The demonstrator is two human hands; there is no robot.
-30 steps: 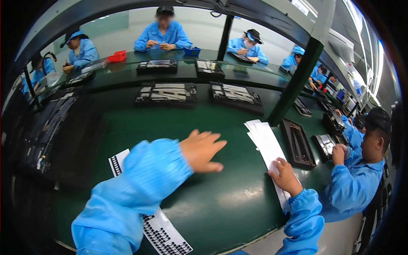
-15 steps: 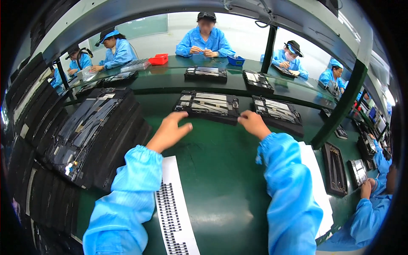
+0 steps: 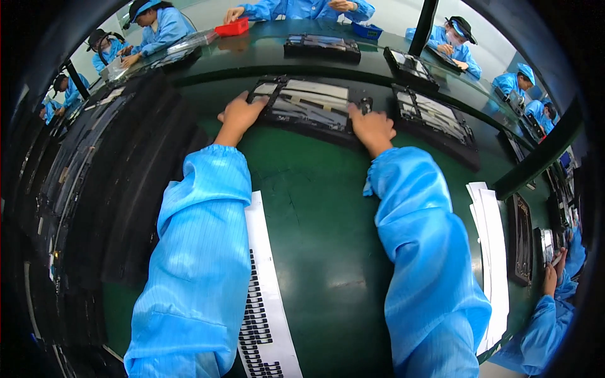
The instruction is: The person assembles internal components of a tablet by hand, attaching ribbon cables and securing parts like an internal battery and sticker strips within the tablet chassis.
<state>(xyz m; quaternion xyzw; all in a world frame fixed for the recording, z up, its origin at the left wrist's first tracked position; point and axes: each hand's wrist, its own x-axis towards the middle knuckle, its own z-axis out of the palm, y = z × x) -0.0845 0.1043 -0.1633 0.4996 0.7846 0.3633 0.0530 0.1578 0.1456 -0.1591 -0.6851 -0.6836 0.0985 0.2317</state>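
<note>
A black foam tray (image 3: 301, 126) lies in front of me, with several device parts in it, light panels and dark strips. My left hand (image 3: 240, 118) grips its left end, fingers over the rim. At the opposite end my right hand (image 3: 373, 128) holds the tray's right edge, thumb and fingers closed on it. Whether the tray is lifted off the green bench (image 3: 309, 233) I cannot tell. Between my forearms, nearer the left one, lies a white sheet (image 3: 272, 296) with rows of small black pieces.
A similar tray (image 3: 435, 120) sits just right. Tall stacks of black trays (image 3: 120, 189) crowd the left. White papers (image 3: 495, 264) lie by my right forearm, near a green post (image 3: 535, 157). Across the bench are a red bin (image 3: 232, 27), a blue bin (image 3: 367, 31) and several co-workers.
My hands have reached forward and closed on the two ends of the black tray, which they were apart from before. The whole view has tilted downward.
</note>
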